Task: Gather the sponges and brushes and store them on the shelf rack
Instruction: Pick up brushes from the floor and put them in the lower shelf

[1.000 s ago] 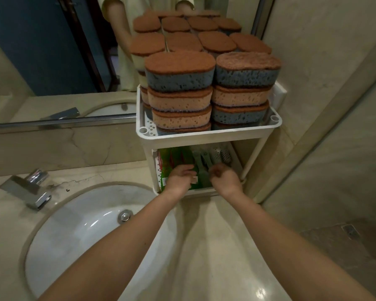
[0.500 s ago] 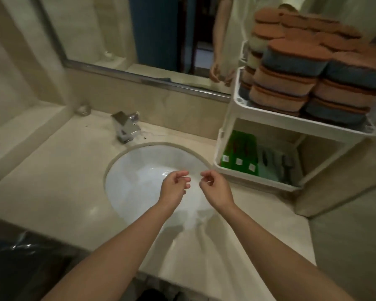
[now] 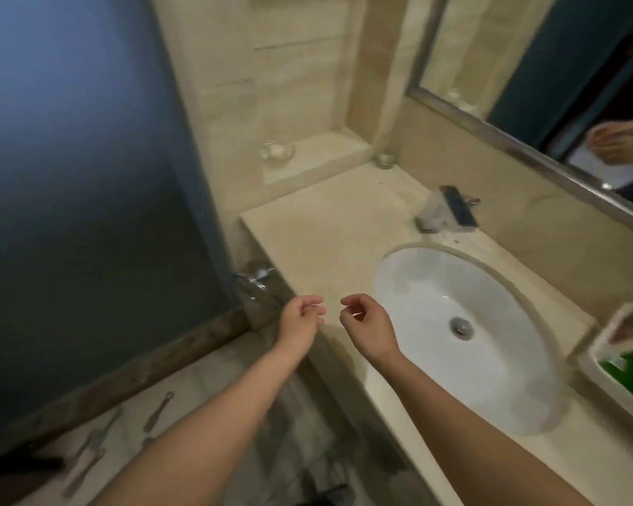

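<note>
Presently in hand: fetching the brushes (image 3: pixel 157 413) (judged).
Head view, items: slim brushes lie on floor (image 3: pixel 205 381), near left; shelf rack (image 3: pixel 600 334) at right edge of bench (image 3: pixel 326 235).
Method: crouch, gather handles together, lift level.
Left hand (image 3: pixel 300 323): grip loosely curled, empty, over bench edge.
Right hand (image 3: pixel 368 325): likewise empty, just beside left.

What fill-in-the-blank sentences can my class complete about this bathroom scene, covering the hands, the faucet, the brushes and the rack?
1. The left hand and the right hand both hold ____.
2. The faucet stands behind the white ____.
3. The long-handled brushes lie down on the ____.
4. The shelf rack shows at the view's ____ edge.

Missing words: nothing; sink; floor; right.
</note>
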Motion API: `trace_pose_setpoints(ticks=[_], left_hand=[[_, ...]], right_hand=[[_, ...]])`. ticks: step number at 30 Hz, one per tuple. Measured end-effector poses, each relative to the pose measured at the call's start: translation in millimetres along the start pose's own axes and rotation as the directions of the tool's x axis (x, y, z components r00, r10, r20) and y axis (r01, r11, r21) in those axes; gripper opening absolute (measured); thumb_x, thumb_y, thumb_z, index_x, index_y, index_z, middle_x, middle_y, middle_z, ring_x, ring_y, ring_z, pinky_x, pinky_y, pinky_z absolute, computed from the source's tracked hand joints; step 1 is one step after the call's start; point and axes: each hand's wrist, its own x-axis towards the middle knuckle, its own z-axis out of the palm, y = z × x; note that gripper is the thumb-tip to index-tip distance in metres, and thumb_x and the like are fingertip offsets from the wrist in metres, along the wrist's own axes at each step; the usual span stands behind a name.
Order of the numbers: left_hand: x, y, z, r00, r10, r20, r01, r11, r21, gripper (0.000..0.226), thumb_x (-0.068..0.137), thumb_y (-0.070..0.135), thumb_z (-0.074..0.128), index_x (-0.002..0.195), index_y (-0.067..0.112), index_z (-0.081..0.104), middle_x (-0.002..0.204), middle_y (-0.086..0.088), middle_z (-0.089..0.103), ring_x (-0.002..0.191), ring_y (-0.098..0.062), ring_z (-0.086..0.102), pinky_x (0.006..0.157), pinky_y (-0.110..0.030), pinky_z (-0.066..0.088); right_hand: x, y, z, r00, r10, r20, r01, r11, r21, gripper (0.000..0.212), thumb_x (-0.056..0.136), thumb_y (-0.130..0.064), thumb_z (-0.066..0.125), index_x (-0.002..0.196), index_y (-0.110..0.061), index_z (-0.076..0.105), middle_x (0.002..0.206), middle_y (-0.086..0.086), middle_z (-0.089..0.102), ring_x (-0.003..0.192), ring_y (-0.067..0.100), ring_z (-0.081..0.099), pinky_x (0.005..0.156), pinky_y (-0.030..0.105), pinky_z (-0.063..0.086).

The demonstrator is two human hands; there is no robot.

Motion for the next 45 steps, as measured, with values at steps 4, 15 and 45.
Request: trace_pose_setpoints(ticks=[4,15,45], left_hand=[[-4,-17,-91,0.991,-0.018,-0.131,0.018,1.0,-0.003,0.025,0.093,-0.006,0.043,0.11,-0.001,0.06,0.085,-0.008,0.062,0.066,-0.011,0.055,0.053,-0.008,0.043],[-40,-97,-320,0.915,-0.185,-0.36,0.174,0.983,-0.063,0.023,0.093,0.003,0.047,0.102,0.016,0.063,0.097,-0.004,0.069,0.079,-0.013,0.063,0.069,-0.023,0.046],[141,-628,-488,0.683,-0.537,-0.496,0.414,0.843,-0.343,0.028,0.095,-0.004,0.043,0.101,0.017,0.06,0.11,-0.007,0.064,0.091,-0.012,0.062,0.06,-0.008,0.048]], right_hand=[[-7,-31,79,0.99,-0.058,0.132,0.061,0.998,-0.023,0.013,0.088,-0.013,0.059,0.094,-0.022,0.064,0.083,-0.009,0.065,0.077,0.01,0.06,0.076,0.024,0.047],[-72,-91,291,0.892,-0.053,0.449,0.112,0.988,-0.106,0.013,0.088,-0.012,0.061,0.1,-0.017,0.064,0.086,-0.006,0.063,0.081,0.012,0.061,0.073,0.023,0.048],[-18,301,765,0.626,0.28,0.728,0.17,0.862,-0.477,0.031,0.087,-0.025,0.067,0.116,-0.027,0.057,0.104,-0.009,0.063,0.088,0.01,0.062,0.08,0.033,0.056]])
